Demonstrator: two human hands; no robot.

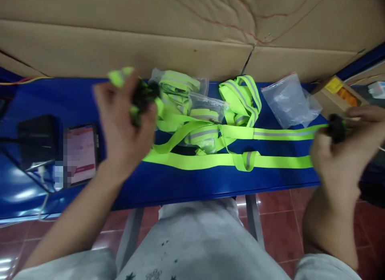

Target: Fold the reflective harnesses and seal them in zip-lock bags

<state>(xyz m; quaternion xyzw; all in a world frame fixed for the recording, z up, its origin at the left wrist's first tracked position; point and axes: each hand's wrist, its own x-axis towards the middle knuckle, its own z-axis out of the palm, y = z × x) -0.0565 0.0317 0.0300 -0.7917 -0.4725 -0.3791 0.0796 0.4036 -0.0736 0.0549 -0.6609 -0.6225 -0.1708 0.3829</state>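
Note:
Bright yellow-green reflective straps (281, 134) with a grey stripe stretch across the table between my hands. At the left, my left hand (123, 119) is raised and closed around a bunched part of the strap with blurred black fittings (146, 96), while a striped end pokes out above the fingers. On the right, my right hand (341, 151) pinches a black plastic piece (337, 128) at the strap's other side; its exact kind is blurred. A small loop (248, 161) hangs over the lower strap. Behind lie more straps, some in clear bags (207, 103), and a loose coil (240, 97).
A crumpled clear zip bag (290, 99) and an open cardboard box (339, 95) with something orange inside lie at the right. A phone (81, 153) and a black box with cables (37, 141) sit left on the blue table (192, 187). Cardboard (135, 51) lines the back.

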